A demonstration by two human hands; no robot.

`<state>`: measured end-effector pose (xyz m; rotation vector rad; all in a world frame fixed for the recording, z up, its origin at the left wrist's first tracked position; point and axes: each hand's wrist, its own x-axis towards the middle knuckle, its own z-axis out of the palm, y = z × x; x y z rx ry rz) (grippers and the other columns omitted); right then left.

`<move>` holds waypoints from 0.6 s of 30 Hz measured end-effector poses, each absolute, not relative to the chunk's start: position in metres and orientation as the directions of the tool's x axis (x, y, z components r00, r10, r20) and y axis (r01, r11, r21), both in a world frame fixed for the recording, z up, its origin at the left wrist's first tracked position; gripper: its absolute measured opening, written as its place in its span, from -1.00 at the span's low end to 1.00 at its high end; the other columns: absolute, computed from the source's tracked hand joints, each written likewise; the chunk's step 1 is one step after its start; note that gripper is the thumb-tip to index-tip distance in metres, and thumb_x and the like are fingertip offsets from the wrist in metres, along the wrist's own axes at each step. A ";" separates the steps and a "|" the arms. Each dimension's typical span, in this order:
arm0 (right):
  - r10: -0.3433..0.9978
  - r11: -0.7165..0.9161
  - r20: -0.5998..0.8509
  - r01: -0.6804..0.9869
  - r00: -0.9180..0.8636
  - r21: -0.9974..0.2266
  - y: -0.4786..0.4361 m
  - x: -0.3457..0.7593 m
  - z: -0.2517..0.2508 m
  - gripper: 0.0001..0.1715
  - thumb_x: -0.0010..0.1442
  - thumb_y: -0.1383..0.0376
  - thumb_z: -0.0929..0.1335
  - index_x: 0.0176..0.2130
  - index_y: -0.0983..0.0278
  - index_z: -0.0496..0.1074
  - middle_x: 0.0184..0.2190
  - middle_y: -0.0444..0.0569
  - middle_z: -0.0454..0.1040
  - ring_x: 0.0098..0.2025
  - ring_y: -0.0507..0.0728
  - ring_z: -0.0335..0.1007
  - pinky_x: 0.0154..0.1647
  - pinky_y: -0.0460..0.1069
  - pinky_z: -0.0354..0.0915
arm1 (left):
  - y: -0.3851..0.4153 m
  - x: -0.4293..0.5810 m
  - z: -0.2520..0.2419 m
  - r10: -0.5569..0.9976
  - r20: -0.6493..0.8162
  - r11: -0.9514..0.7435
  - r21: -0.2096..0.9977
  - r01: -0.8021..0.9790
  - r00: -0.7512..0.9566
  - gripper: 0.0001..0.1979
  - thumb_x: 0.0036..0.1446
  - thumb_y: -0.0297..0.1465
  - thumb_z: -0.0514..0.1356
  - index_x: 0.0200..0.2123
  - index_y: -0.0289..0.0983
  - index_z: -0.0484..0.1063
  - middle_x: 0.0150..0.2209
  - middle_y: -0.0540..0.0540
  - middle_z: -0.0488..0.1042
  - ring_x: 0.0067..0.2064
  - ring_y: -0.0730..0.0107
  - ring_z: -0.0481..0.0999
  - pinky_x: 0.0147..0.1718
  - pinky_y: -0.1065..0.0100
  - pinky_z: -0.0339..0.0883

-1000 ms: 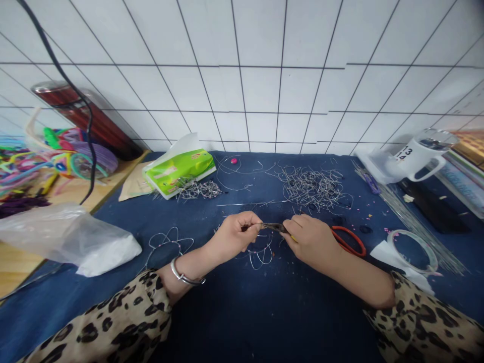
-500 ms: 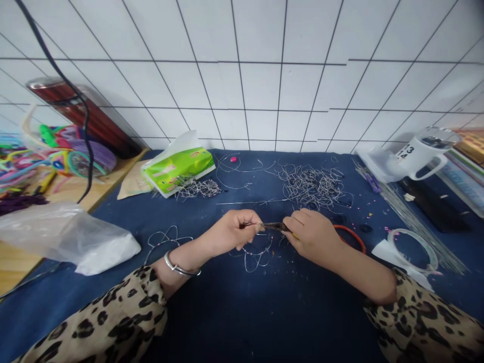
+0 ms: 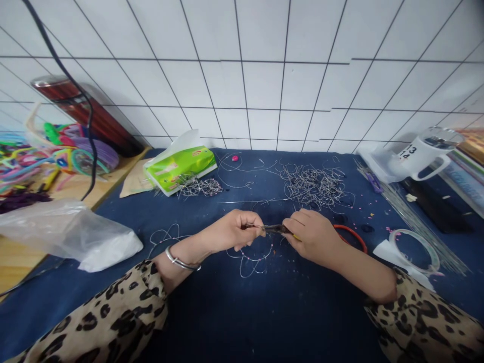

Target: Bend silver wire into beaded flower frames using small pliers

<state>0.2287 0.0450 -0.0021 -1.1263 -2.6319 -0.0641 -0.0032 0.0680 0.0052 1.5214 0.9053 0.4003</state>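
My left hand [image 3: 242, 231] pinches the top of a thin silver wire ring [image 3: 248, 258] with small pink beads and petal-like loops. The ring hangs below the fingers. My right hand [image 3: 312, 233] is closed around a pair of pliers [image 3: 278, 229], whose dark jaws point left and meet the wire at my left fingertips. A bit of yellow handle shows under the right fingers; a red curved handle [image 3: 351, 236] lies beside the right wrist, and I cannot tell if it belongs to the pliers. Left of my left wrist, another looped wire piece [image 3: 166, 234] lies on the blue cloth.
A tangled heap of wire loops [image 3: 315, 186] lies behind my right hand. A green tissue pack [image 3: 181, 169] stands back left, near a plastic bag [image 3: 102, 239]. On the right are straight wires [image 3: 412, 217], a clear tape-like ring [image 3: 416, 249] and a white mug [image 3: 425, 154].
The hands stay almost in the same place. The hanging wire ring has swung slightly lower, its loops now spread further down. The whole view has shifted a little.
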 end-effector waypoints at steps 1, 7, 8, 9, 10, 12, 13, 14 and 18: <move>0.701 0.701 0.262 0.710 -0.664 -0.075 0.045 0.229 -0.002 -0.78 0.21 0.27 0.20 -0.26 0.31 0.37 -0.40 -0.03 0.34 -0.34 0.09 0.14 -0.29 0.00 0.08 | 0.068 -0.003 0.005 0.722 -0.260 0.072 0.950 0.304 0.641 -0.92 0.07 -0.45 0.08 -0.41 -0.32 0.35 -0.63 0.11 0.28 -0.72 0.72 0.15 -0.75 0.61 0.00; 0.692 0.719 0.209 0.685 -0.691 -0.116 0.045 0.230 0.001 -0.79 0.21 0.26 0.21 -0.26 0.29 0.37 -0.41 -0.06 0.34 -0.35 0.08 0.15 -0.34 -0.02 0.07 | 0.068 -0.005 0.005 0.689 -0.285 0.123 0.952 0.279 0.666 -0.92 0.05 -0.44 0.11 -0.40 -0.33 0.38 -0.67 0.12 0.26 -0.74 0.71 0.11 -0.76 0.60 -0.05; 0.692 0.720 0.203 0.683 -0.693 -0.122 0.045 0.230 0.001 -0.79 0.21 0.25 0.21 -0.27 0.29 0.37 -0.41 -0.06 0.33 -0.36 0.07 0.16 -0.35 -0.03 0.07 | 0.068 -0.005 0.005 0.689 -0.284 0.128 0.953 0.275 0.666 -0.92 0.04 -0.44 0.11 -0.41 -0.33 0.38 -0.67 0.12 0.26 -0.74 0.71 0.11 -0.77 0.60 -0.05; 0.692 0.720 0.199 0.683 -0.693 -0.126 0.044 0.229 0.001 -0.79 0.22 0.25 0.20 -0.27 0.29 0.37 -0.42 -0.06 0.33 -0.36 0.07 0.16 -0.35 -0.03 0.06 | 0.067 -0.004 0.006 0.689 -0.284 0.131 0.954 0.270 0.667 -0.92 0.05 -0.44 0.11 -0.41 -0.33 0.38 -0.67 0.12 0.26 -0.74 0.71 0.10 -0.76 0.60 -0.05; 0.694 0.719 0.197 0.683 -0.693 -0.130 0.044 0.229 0.001 -0.78 0.22 0.25 0.20 -0.28 0.29 0.37 -0.42 -0.07 0.33 -0.36 0.07 0.16 -0.36 -0.03 0.06 | 0.067 -0.004 0.006 0.688 -0.284 0.134 0.954 0.268 0.668 -0.92 0.05 -0.44 0.11 -0.42 -0.32 0.37 -0.67 0.12 0.26 -0.74 0.71 0.10 -0.76 0.60 -0.05; 0.693 0.720 0.195 0.680 -0.694 -0.139 0.044 0.229 0.001 -0.78 0.22 0.25 0.20 -0.28 0.29 0.37 -0.42 -0.06 0.34 -0.37 0.06 0.16 -0.37 -0.04 0.07 | 0.067 -0.004 0.007 0.682 -0.288 0.136 0.953 0.271 0.672 -0.93 0.05 -0.44 0.11 -0.42 -0.32 0.37 -0.67 0.12 0.25 -0.74 0.71 0.10 -0.76 0.60 -0.05; 0.692 0.721 0.196 0.677 -0.695 -0.146 0.044 0.229 0.001 -0.78 0.21 0.25 0.20 -0.28 0.29 0.37 -0.42 -0.06 0.34 -0.37 0.06 0.17 -0.37 -0.04 0.07 | 0.067 -0.004 0.007 0.678 -0.293 0.136 0.951 0.277 0.674 -0.93 0.05 -0.44 0.12 -0.42 -0.32 0.37 -0.67 0.12 0.25 -0.73 0.71 0.10 -0.76 0.60 -0.06; 0.691 0.723 0.197 0.674 -0.696 -0.153 0.044 0.229 0.001 -0.78 0.21 0.25 0.20 -0.28 0.30 0.37 -0.42 -0.06 0.34 -0.38 0.06 0.17 -0.37 -0.04 0.07 | 0.067 -0.004 0.008 0.676 -0.298 0.136 0.949 0.283 0.674 -0.93 0.05 -0.44 0.12 -0.42 -0.32 0.37 -0.67 0.12 0.25 -0.73 0.71 0.10 -0.76 0.60 -0.06; 0.692 0.722 0.196 0.670 -0.695 -0.173 0.043 0.229 0.001 -0.79 0.21 0.25 0.20 -0.29 0.30 0.36 -0.43 -0.06 0.35 -0.37 0.05 0.19 -0.36 -0.05 0.09 | 0.067 -0.004 0.009 0.668 -0.307 0.141 0.947 0.290 0.678 -0.94 0.05 -0.44 0.13 -0.42 -0.32 0.37 -0.68 0.12 0.25 -0.74 0.72 0.09 -0.76 0.60 -0.07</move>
